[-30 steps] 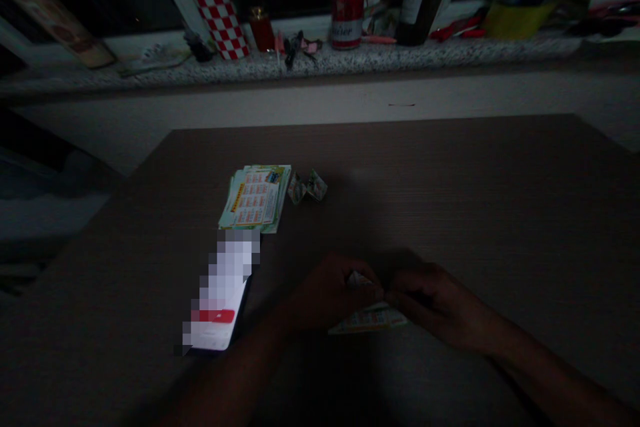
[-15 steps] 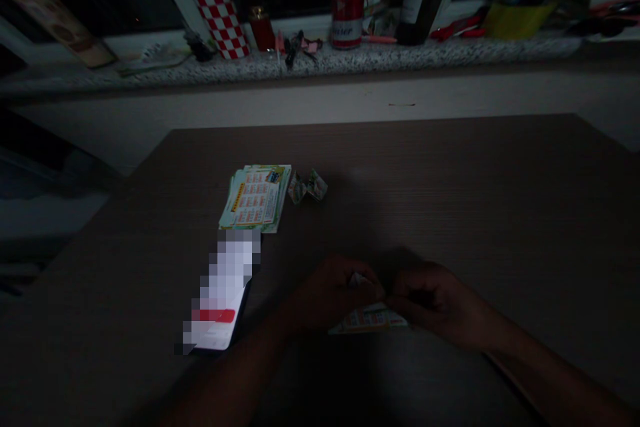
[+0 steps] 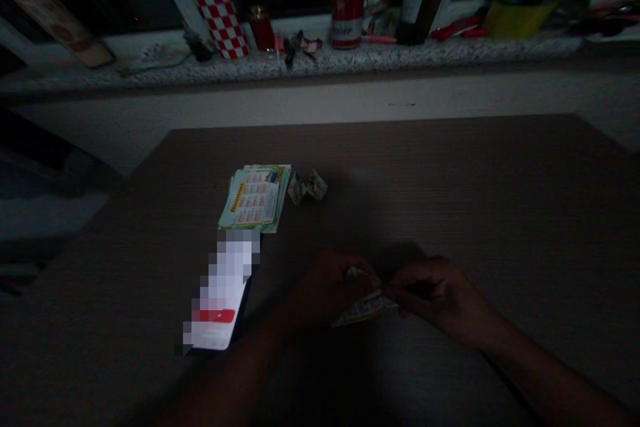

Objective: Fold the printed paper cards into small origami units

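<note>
Pinching a paper [image 3: 363, 310] between closed fingertips at the near side of the table [image 3: 450, 193], the left hand [image 3: 333, 290] and right hand [image 3: 443, 300] seem partway through folding it, while farther off a stack of flat sheets [image 3: 255, 200] lies unfolded beside small folded pieces [image 3: 297, 189] that look finished.

The single view looks from the wearer's head, above the near side of the table [image 3: 475, 207], facing forward and steeply down. It takes in a wide stretch: the left hand [image 3: 330, 290] and right hand [image 3: 443, 300] sit close, below centre, while the windowsill [image 3: 330, 67] crosses the top, farther off.
</note>
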Demonstrator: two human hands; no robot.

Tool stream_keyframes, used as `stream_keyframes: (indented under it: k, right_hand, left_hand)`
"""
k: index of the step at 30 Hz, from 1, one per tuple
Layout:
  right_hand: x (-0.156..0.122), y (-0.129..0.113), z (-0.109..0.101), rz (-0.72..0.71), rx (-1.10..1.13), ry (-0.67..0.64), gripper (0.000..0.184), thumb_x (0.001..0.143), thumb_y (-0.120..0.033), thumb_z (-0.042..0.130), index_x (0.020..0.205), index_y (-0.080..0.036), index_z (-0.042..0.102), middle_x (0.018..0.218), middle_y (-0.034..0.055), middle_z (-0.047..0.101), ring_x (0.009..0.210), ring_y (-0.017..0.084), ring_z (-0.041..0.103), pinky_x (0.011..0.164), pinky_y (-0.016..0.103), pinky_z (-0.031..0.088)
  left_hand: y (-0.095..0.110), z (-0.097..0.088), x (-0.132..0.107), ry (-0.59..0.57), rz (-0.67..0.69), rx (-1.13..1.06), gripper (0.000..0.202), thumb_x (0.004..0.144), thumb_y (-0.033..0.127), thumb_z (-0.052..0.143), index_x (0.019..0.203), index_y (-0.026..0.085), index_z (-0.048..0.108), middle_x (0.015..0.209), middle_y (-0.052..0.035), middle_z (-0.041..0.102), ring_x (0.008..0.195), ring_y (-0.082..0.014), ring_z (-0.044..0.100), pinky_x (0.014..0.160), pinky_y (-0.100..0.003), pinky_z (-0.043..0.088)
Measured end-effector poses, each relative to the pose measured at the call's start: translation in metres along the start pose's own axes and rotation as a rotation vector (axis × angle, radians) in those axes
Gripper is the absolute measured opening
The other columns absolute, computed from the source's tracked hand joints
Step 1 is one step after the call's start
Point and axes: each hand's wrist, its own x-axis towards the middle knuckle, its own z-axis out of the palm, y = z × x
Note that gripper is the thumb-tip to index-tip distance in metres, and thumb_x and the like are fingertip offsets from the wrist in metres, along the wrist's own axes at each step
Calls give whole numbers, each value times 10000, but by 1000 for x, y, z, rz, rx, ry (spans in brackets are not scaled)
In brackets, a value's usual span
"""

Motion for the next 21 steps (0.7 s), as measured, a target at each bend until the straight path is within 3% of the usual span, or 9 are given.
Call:
stream_keyframes:
  k: [14, 21]
  right_hand:
    - [0, 5, 3, 48, 131, 133, 133, 768, -293, 696, 721, -182, 754, 667, 37, 727, 589, 139, 641, 530, 225, 493]
    - [0, -2, 0, 11, 77, 148, 103, 767, -247, 687, 710, -192, 753, 629, 16, 720, 556, 120, 641, 510, 198, 492]
  left_hand:
    - [3, -1, -2, 54, 198, 224, 176, 865, 254, 580, 823, 130, 698, 752, -9, 671, 705, -113, 599, 647, -197, 414]
    - [5, 1, 0, 40, 151, 198, 166, 864, 254, 581, 816, 134, 685, 759, -10, 675, 713, -123, 609, 645, -208, 425]
